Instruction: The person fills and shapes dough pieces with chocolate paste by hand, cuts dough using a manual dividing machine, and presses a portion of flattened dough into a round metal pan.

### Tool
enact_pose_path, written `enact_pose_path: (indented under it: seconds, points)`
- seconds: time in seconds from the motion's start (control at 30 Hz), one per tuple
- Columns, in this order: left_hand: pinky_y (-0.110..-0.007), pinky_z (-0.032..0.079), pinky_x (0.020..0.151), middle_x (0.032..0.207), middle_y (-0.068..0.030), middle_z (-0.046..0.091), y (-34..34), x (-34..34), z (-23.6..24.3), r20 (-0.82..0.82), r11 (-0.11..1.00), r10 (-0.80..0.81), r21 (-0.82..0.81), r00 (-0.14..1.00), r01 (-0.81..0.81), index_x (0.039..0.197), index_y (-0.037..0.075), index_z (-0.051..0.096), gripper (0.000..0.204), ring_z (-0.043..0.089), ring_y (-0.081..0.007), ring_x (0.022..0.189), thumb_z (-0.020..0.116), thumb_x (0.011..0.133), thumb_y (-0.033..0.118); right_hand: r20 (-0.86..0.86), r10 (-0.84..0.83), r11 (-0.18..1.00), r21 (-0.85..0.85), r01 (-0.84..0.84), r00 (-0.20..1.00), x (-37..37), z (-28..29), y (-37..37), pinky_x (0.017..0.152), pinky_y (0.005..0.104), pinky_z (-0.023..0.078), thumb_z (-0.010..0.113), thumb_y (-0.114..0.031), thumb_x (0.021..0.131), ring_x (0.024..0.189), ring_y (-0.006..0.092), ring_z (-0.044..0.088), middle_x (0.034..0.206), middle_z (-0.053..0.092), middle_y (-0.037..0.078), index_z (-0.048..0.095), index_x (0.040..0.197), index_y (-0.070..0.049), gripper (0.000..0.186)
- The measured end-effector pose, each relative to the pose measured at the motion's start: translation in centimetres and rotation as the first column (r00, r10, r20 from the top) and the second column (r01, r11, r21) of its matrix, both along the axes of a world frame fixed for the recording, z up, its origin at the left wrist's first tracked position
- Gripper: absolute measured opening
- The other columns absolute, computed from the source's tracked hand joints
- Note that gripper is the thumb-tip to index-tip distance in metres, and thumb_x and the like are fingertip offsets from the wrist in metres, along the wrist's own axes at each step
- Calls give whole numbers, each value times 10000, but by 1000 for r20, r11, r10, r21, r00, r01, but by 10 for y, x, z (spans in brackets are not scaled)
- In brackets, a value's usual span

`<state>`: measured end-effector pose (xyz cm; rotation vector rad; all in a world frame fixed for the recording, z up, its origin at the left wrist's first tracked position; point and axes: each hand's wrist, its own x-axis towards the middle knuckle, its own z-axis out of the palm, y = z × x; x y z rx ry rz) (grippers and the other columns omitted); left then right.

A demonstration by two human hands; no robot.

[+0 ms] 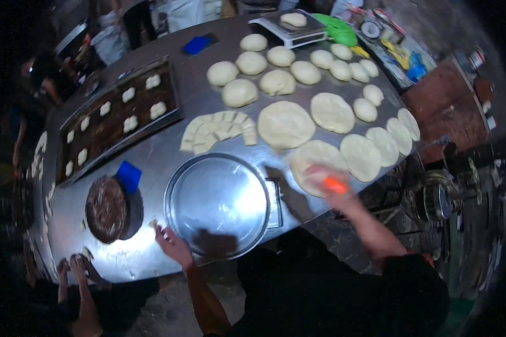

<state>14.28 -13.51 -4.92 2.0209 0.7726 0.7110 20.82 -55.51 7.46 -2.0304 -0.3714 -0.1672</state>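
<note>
My right hand (pixel 328 178), blurred by motion, is closed around a bright orange object (pixel 335 185) whose kind I cannot make out. It is over the near edge of a flattened dough round (pixel 312 159). My left hand (pixel 173 246) is beside the left rim of a round metal pan (pixel 170 197), its fingers stretched out and apart. A small pale dough scrap (pixel 153 224) is at its fingertips; whether they touch it is unclear. Cut dough strips (pixel 216 130) lie fanned out behind the pan. More flattened rounds (pixel 360 158) line the table's right edge.
Several dough balls (pixel 252 63) and a scale (pixel 292 35) bearing dough stand farther back. At left are a baking tray (pixel 171 101) with small dough pieces, a brown mass (pixel 105 209) and a blue scraper (pixel 129 176). Another person's hands (pixel 77 266) work at the near left edge.
</note>
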Motion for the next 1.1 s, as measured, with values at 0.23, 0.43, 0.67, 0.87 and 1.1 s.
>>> enact_pose_path:
  seconds: [0.23, 0.43, 0.67, 0.87, 1.1]
  points:
    - [-318, 490, 818, 1131, -130, 624, -174, 86, 57, -41, 701, -713, -80, 700, 709, 1134, 21, 614, 258, 618, -239, 949, 519, 894, 35, 124, -555, 584, -646, 491, 823, 6, -54, -276, 911, 355, 484, 619, -34, 836, 1122, 283, 572, 1205, 602, 124, 599, 1129, -81, 297]
    - [-409, 450, 933, 1097, -178, 618, -346, 181, 34, -185, 149, -958, 332, 219, 932, 1112, 3, 611, 280, 568, -337, 1068, 575, 847, 86, -230, -145, 677, -733, -73, 962, 48, -40, -200, 1083, 423, 334, 577, -159, 825, 1279, 347, 433, 1374, 445, 218, 511, 1307, -110, 490]
    - [-432, 433, 953, 982, -113, 585, -426, 223, 45, -828, -401, -540, 99, -147, 911, 880, 42, 623, 131, 574, -250, 1002, 615, 772, 114, -569, -270, 680, -684, -264, 777, 95, -59, -163, 952, 435, 434, 640, -164, 725, 1114, 336, 566, 1102, 625, 211, 646, 1074, -73, 361]
    - [-408, 427, 951, 1068, -176, 568, -381, 218, 63, -288, -293, -929, 186, -234, 938, 943, 28, 565, 324, 568, -306, 1020, 675, 751, 265, -468, 91, 961, 273, 45, 879, 68, -83, -197, 874, 349, 471, 743, -206, 738, 987, 260, 620, 1037, 634, 131, 606, 1081, -9, 419]
    - [-439, 501, 759, 937, -159, 652, -414, 229, 35, -696, -435, -557, -220, -453, 873, 1117, 105, 559, 345, 626, -355, 895, 598, 805, 246, -692, -185, 978, -202, 59, 698, 62, -81, -180, 731, 327, 498, 762, -205, 745, 848, 155, 605, 958, 655, 130, 527, 1220, 27, 579]
